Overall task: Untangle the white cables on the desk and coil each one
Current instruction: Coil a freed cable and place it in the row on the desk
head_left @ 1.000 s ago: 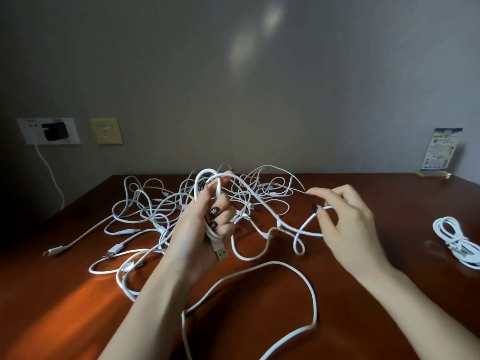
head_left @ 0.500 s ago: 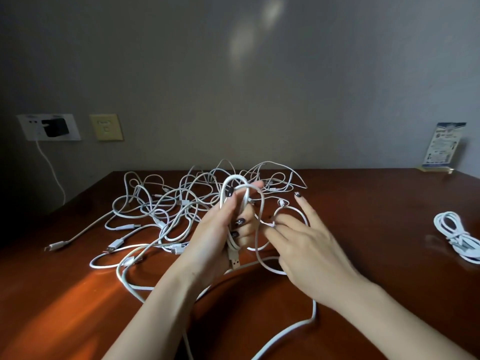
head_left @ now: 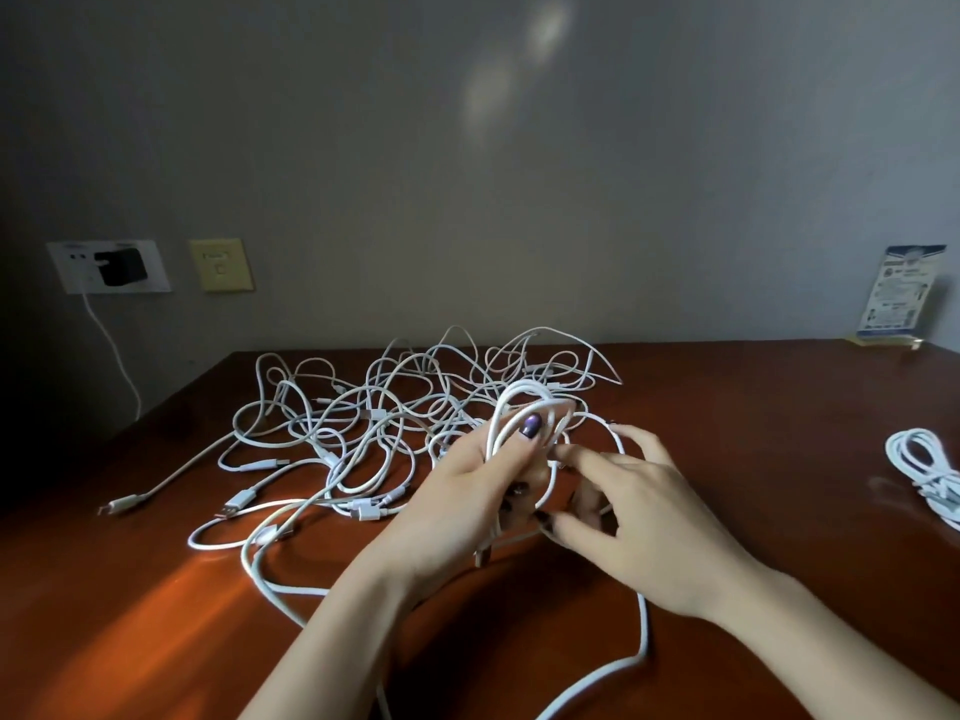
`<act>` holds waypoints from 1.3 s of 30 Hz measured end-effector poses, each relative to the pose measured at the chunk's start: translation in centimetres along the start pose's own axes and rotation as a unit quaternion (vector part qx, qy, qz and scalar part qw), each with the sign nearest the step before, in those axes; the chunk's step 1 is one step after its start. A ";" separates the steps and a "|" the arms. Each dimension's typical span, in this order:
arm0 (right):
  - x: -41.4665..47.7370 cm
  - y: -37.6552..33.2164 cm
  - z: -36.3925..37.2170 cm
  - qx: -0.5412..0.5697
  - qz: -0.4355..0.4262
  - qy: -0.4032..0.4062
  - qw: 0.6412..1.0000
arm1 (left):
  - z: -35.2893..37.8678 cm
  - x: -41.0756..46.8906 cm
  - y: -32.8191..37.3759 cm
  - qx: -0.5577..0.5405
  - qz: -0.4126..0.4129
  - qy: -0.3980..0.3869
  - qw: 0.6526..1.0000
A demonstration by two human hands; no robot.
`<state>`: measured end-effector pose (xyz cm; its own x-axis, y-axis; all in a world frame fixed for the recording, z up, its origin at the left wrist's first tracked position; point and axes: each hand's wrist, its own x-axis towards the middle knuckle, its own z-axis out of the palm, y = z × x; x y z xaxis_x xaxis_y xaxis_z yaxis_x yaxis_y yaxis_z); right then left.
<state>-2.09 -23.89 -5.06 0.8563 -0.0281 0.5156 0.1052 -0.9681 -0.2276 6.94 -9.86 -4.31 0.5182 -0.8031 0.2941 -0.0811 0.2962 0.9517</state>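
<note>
The coil [head_left: 521, 400] of white cable is just right of centre, raised off the desk [head_left: 156, 615] in the left grip [head_left: 478, 485]. The thumb is pressed over the loops and the fingers are curled round them, with a plug [head_left: 481, 556] hanging below. The right grip [head_left: 644, 511] is right beside it, fingers loosely spread and touching the coil, one strand arcing over them. Left of centre the tangle [head_left: 374, 423] of white cables sprawls on the desk. A bundled cable [head_left: 924, 470] lies at the right edge. On the wall at the left a black charger [head_left: 119, 265] sits in a socket, and a card [head_left: 896, 293] stands at the far right.
</note>
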 end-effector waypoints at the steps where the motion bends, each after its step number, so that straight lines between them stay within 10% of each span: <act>1: 0.0 0.2 0.0 0.007 -0.004 0.009 1.000 | 0.0 0.2 -0.3 -0.009 -0.012 0.005 1.000; 7: 0.3 0.6 0.2 -0.023 0.004 0.100 0.995 | 0.3 0.5 -1.8 0.065 -0.046 0.020 0.997; 19: 0.1 0.8 0.7 -0.157 -0.115 0.075 0.978 | -2.0 1.1 0.4 -0.125 -0.029 0.190 0.973; 28: 0.5 0.9 0.7 -0.158 -0.180 0.149 0.959 | -3.5 0.5 -1.0 0.271 0.040 0.315 0.908; 34: 0.5 0.7 0.8 -0.115 -0.205 0.163 0.958 | -2.1 0.4 1.0 -0.024 0.022 0.237 0.971; 39: 0.0 0.4 0.6 -0.085 -0.211 0.132 0.965 | -2.5 0.5 1.9 -0.310 0.014 0.171 0.935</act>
<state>-1.72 -24.14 -5.64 0.5945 0.3362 0.7304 0.3121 -0.9337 0.1757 9.18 -8.39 -2.55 0.7739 -0.6098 0.1709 0.3562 0.6423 0.6787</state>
